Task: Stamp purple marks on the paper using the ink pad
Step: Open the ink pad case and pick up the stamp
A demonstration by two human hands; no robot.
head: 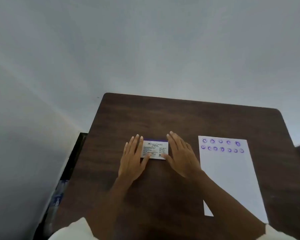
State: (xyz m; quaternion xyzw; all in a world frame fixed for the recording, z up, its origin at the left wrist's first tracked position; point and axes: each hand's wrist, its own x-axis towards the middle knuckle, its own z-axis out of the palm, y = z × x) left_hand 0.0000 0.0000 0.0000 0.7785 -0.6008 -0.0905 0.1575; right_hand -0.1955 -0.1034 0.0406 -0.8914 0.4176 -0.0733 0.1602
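The ink pad (155,149), a closed white box with a purple top edge and printed text, lies flat in the middle of the dark wooden table (180,118). My left hand (132,158) rests flat against its left side, thumb on its lower edge. My right hand (180,155) lies flat against its right side, thumb at the lower right corner. Both hands have straight, spread fingers. To the right lies a white sheet of paper (232,179) with two rows of several round purple stamp marks (222,146) along its top. No stamp is visible.
A pale wall stands behind and to the left of the table. A dark gap with bluish items (59,193) runs along the table's left edge. My right forearm crosses the paper's lower left corner.
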